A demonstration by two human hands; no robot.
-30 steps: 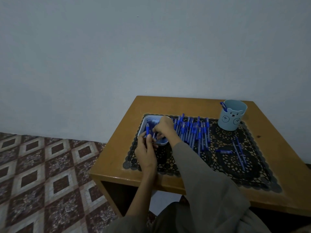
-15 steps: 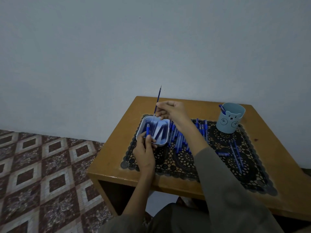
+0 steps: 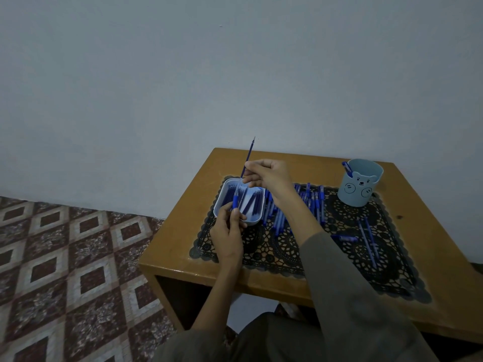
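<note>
Nearest me, L hand [image 3: 228, 236] grips a blue-grip pen barrel [image 3: 236, 200], tilted over the white tray [image 3: 254, 222] of refills on the black lace mat [image 3: 287, 254]. Just beyond, I see R hand [image 3: 269, 176] pinching a thin blue refill [image 3: 249, 155], tip angled up, in line w/ the barrel's top. Farther right: loose blue pens [image 3: 311, 202], then a bear-face pen cup [image 3: 359, 184].

I count one refill [image 3: 248, 159], one pen barrel [image 3: 236, 199], one tray [image 3: 254, 221] at nine o'clock, one cup [image 3: 358, 186] at two.
</note>
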